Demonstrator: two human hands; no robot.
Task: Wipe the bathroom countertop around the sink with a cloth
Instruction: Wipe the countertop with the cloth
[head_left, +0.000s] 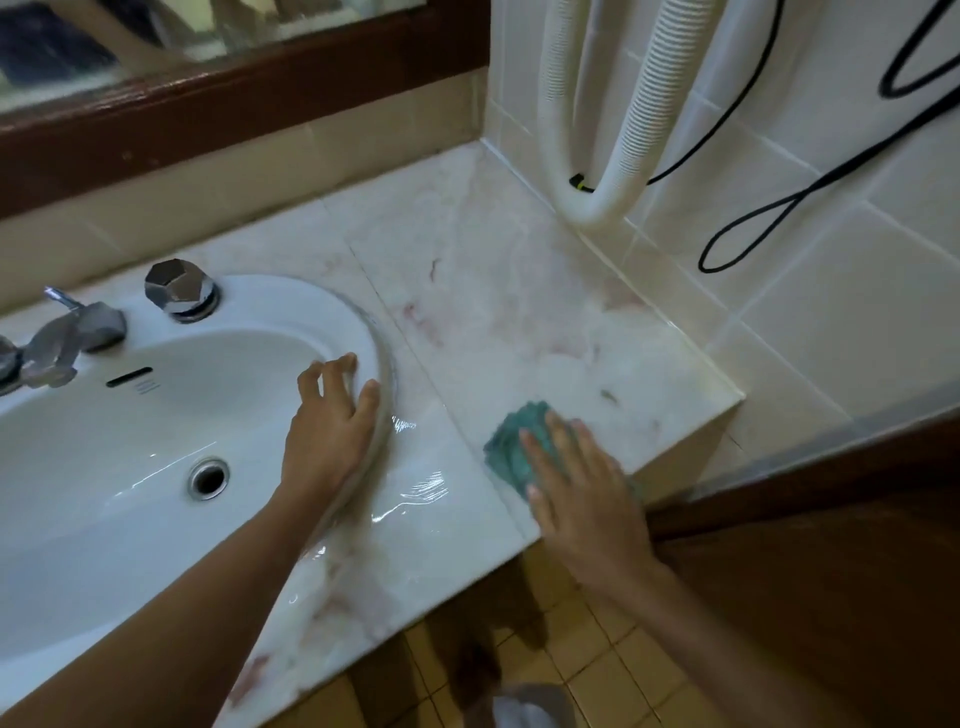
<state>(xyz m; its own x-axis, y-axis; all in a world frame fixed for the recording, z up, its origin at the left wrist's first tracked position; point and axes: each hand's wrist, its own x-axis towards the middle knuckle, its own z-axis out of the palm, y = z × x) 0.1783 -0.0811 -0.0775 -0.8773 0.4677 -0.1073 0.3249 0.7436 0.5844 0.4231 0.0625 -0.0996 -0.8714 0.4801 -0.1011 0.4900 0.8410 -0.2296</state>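
Observation:
A pale marble countertop (498, 291) surrounds a white oval sink (130, 447) set at the left. My right hand (587, 493) lies flat on a teal cloth (511, 447), pressing it onto the counter near the front edge, right of the sink. Most of the cloth is hidden under the palm. My left hand (330, 421) rests with spread fingers on the sink's right rim and holds nothing. Wet streaks shine on the counter between the two hands.
A chrome tap (62, 338) and a faceted chrome knob (179, 288) stand at the sink's back. A white corrugated hose (602, 171) and a black cable (769, 218) hang against the tiled right wall. A dark wooden mirror frame (234, 119) runs behind. Yellow floor tiles lie below.

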